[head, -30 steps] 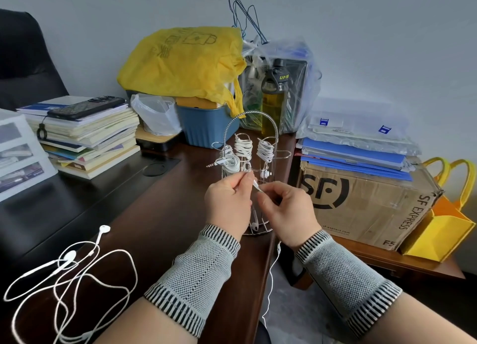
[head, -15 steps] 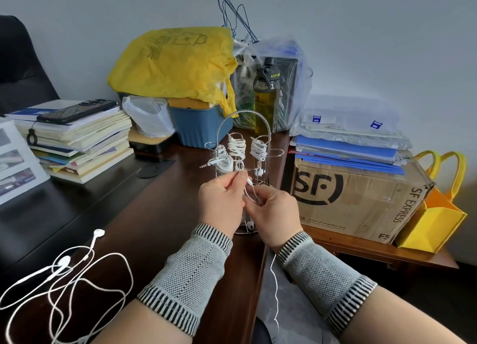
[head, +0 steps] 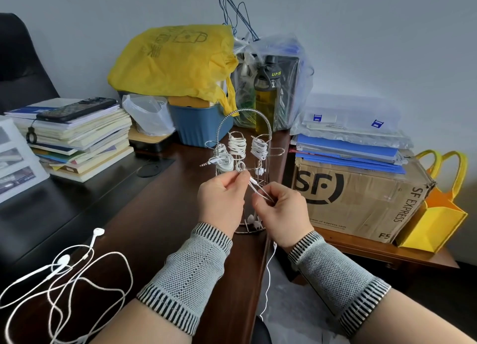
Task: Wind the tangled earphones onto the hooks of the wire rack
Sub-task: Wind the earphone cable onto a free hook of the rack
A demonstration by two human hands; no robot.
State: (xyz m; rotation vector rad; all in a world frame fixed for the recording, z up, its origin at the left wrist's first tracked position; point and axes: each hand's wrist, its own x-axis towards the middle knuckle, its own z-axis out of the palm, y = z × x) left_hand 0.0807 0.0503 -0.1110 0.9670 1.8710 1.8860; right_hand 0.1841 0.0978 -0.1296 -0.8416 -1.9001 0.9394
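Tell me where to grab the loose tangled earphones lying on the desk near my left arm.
Pinch the tangled earphones from above at the stem of the upper earbud. It lies apart from the loops, so it looks easiest to lift without tightening the tangle.

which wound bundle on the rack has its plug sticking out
The leftmost bundle, lowest of the three: its plug juts left. The other two show none.

Tangled earphones (head: pixel 64 279) run off-frame — hands hide the rack's (head: pixel 245 163) middle.
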